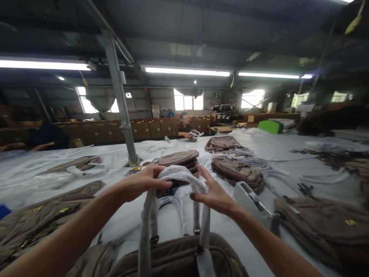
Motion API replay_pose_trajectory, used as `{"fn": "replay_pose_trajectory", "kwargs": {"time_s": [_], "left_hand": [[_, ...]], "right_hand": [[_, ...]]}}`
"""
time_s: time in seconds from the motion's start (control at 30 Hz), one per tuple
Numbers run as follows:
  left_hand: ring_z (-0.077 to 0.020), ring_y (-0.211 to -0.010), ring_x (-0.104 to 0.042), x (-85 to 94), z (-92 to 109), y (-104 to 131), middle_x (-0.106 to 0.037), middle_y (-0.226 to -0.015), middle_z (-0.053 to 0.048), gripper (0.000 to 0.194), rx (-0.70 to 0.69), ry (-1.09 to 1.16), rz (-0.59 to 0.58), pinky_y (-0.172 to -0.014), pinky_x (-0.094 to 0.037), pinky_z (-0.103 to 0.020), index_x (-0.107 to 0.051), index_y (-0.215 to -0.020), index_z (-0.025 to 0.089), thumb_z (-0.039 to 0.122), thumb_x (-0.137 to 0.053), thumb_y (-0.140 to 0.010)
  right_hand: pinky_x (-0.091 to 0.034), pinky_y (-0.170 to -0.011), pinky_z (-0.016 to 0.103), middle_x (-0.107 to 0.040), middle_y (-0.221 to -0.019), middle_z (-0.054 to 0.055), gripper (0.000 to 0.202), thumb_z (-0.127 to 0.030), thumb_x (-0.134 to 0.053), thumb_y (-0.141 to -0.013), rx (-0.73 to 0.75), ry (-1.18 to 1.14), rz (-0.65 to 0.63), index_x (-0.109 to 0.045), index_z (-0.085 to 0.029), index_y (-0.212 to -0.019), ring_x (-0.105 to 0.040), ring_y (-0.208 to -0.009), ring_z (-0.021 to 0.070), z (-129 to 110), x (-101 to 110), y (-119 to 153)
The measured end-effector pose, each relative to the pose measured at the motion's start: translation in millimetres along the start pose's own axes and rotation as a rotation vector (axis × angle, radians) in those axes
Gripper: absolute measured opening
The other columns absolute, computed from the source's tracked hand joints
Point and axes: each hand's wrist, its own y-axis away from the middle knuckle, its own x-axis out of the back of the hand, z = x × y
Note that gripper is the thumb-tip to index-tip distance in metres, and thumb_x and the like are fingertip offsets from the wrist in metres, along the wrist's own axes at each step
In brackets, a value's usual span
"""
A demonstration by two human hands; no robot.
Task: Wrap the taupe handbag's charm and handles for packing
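Note:
A brown handbag (173, 257) stands close in front of me at the bottom of the head view. Its two handles (180, 172) are wrapped in white sheet material and arch up above it. My left hand (151, 180) is closed round the top left of the handles, thumb in front. My right hand (215, 192) is at their right side, thumb and fingers apart in a curve about the wrapped strap. Just right of that hand sits a grey tape dispenser (249, 200).
More brown bags lie around: one behind the handles (178, 157), one at right (323, 223), one at left (49, 215). A metal post (118, 96) rises from the white-covered table (268, 148). A person (183, 125) sits across, another (46, 134) at far left.

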Motion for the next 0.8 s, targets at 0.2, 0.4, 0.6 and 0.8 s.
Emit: {"fn": "replay_pose_trajectory", "kwargs": {"time_s": [0.2,0.4,0.6,0.8], "left_hand": [[-0.0083,-0.055,-0.039,-23.0,27.4,37.3,-0.049,-0.066,0.005,0.031,-0.09,-0.113,0.003,-0.048,-0.032,-0.018,-0.059,-0.098,0.021,0.034,-0.069,-0.071],[-0.015,-0.066,-0.051,-31.4,-28.5,62.1,-0.055,-0.072,0.003,0.019,-0.029,-0.463,0.1,-0.059,-0.041,-0.022,-0.06,-0.09,0.021,0.027,-0.061,-0.072],[-0.0276,-0.121,-0.042,-26.5,-13.1,49.7,-0.044,-0.134,-0.01,0.097,-0.123,-0.576,0.217,-0.102,-0.033,-0.037,-0.022,-0.14,0.026,0.035,-0.076,-0.059],[-0.0188,-0.062,-0.057,-46.9,18.6,30.7,-0.062,-0.074,-0.004,0.038,0.13,-0.337,-0.187,-0.053,-0.045,-0.025,-0.057,-0.102,0.016,0.041,-0.061,-0.074]], "right_hand": [[-0.047,-0.057,0.021,-0.053,-0.069,-0.004,0.014,-0.026,-0.058,-0.08,0.128,-0.3,-0.293,-0.059,-0.015,-0.088,-0.052,-0.058,0.0099,-60.0,9.6,-3.0],[-0.039,-0.058,0.018,-0.06,-0.073,-0.002,0.016,-0.008,-0.057,-0.074,0.22,-0.063,-0.146,-0.066,-0.013,-0.086,-0.053,-0.065,0.0106,-63.4,23.3,8.1],[-0.04,-0.062,0.018,-0.066,-0.081,0.001,0.018,-0.011,-0.059,-0.078,0.285,0.157,-0.198,-0.065,-0.014,-0.096,-0.059,-0.072,0.0138,-58.8,6.9,9.8],[-0.04,-0.063,0.018,-0.067,-0.082,0.002,0.021,-0.008,-0.063,-0.076,0.378,0.242,-0.231,-0.065,-0.014,-0.096,-0.061,-0.074,0.0136,-60.7,11.0,6.7]]}}
